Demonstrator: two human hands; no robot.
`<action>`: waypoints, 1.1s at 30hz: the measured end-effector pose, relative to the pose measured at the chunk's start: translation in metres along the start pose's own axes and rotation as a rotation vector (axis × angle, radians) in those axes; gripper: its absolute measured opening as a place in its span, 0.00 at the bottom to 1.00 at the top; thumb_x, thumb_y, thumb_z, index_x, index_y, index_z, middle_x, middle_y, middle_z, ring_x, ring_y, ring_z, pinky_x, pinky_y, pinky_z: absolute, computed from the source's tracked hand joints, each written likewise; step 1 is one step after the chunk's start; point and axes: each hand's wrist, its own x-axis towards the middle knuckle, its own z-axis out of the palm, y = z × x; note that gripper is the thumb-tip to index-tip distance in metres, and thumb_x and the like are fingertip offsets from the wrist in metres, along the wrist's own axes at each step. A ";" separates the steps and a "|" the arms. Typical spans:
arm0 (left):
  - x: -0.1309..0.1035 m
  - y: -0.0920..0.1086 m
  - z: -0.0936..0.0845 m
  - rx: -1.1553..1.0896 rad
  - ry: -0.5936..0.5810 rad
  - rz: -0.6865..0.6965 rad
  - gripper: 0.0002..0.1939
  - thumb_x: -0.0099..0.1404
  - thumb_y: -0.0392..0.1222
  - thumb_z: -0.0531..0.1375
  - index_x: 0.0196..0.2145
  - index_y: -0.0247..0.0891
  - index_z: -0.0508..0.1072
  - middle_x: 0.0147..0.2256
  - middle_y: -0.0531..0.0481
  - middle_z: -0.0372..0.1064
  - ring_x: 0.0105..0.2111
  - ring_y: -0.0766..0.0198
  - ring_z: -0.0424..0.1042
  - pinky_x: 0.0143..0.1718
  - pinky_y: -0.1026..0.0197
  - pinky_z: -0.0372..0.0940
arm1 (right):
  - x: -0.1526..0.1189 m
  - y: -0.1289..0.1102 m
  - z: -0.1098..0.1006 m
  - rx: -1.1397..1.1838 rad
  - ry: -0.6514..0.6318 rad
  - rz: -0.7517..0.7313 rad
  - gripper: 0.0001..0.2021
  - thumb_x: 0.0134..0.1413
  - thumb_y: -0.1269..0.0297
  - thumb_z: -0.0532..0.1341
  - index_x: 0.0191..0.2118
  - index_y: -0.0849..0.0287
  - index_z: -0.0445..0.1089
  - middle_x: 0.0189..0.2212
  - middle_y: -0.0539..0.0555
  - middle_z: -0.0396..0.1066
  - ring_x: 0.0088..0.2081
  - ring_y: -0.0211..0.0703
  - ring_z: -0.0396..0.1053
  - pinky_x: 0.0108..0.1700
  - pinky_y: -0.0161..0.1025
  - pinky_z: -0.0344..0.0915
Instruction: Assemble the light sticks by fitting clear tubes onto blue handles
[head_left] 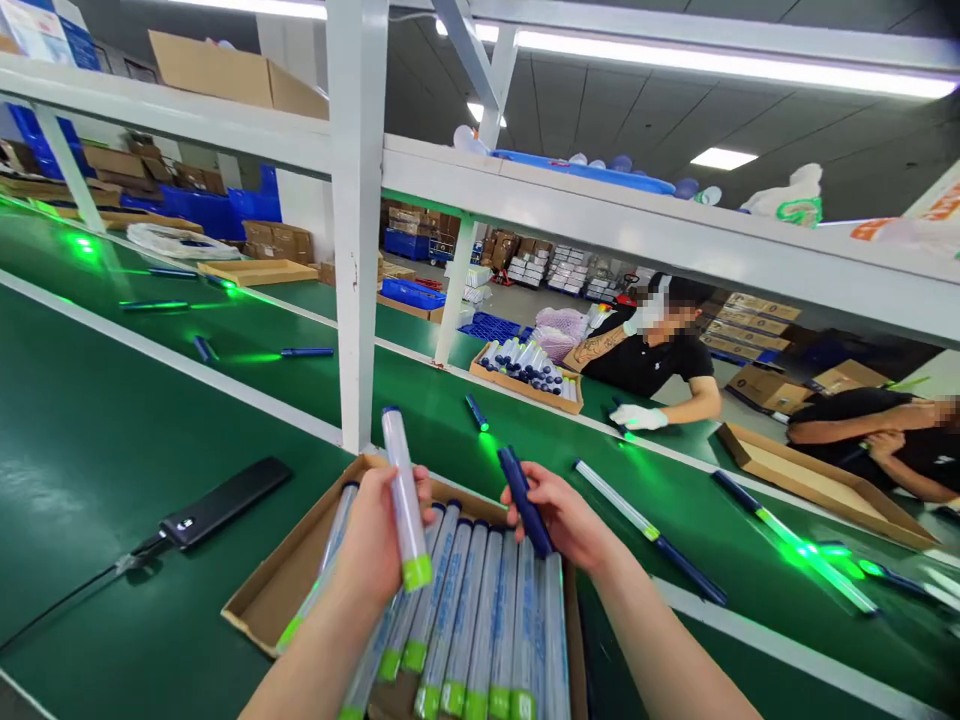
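Observation:
My left hand (379, 530) is closed around a clear plastic tube (405, 490) with a dark blue cap on top and a lime-green end below. In my right hand (559, 505) is a dark blue flashlight (525, 500), held tilted between thumb and fingers. Both hands are above an open cardboard box (300, 560), where several similar tubes (469, 610) lie side by side, green ends towards me. Just beyond my right hand, a lit flashlight (476, 412) rests on the green belt, throwing green light.
A white post (356, 230) and shelf beam (637, 220) stand ahead. A black power bank (225, 502) with a cable lies left. Right are a tube joined to a flashlight (649, 530) and a cardboard tray (825, 485). Across the belt, a co-worker's gloved hand (637, 417) touches a flashlight.

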 end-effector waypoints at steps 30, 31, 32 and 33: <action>-0.071 -0.108 0.033 0.094 -0.209 -0.071 0.22 0.62 0.47 0.73 0.43 0.44 0.63 0.31 0.58 0.65 0.27 0.68 0.68 0.25 0.68 0.69 | -0.241 0.075 0.091 0.081 0.406 0.257 0.35 0.64 0.32 0.63 0.67 0.50 0.66 0.36 0.51 0.73 0.25 0.37 0.65 0.23 0.33 0.63; -0.071 -0.109 0.031 0.099 -0.226 -0.042 0.22 0.63 0.46 0.72 0.44 0.45 0.62 0.32 0.58 0.65 0.28 0.68 0.69 0.26 0.68 0.69 | -0.240 0.075 0.091 0.092 0.406 0.261 0.36 0.65 0.33 0.63 0.68 0.50 0.65 0.36 0.51 0.73 0.25 0.37 0.65 0.22 0.33 0.62; -0.072 -0.111 0.030 0.107 -0.238 -0.006 0.23 0.63 0.45 0.72 0.45 0.46 0.62 0.32 0.59 0.66 0.29 0.68 0.69 0.26 0.69 0.69 | -0.239 0.076 0.091 0.105 0.399 0.263 0.36 0.65 0.33 0.63 0.68 0.50 0.64 0.35 0.51 0.73 0.24 0.37 0.64 0.22 0.33 0.62; -0.072 -0.112 0.028 0.116 -0.245 0.022 0.23 0.63 0.46 0.72 0.45 0.46 0.61 0.32 0.59 0.66 0.29 0.69 0.69 0.26 0.69 0.68 | -0.238 0.076 0.092 0.116 0.387 0.262 0.36 0.65 0.33 0.63 0.68 0.50 0.64 0.35 0.50 0.73 0.24 0.37 0.63 0.21 0.33 0.62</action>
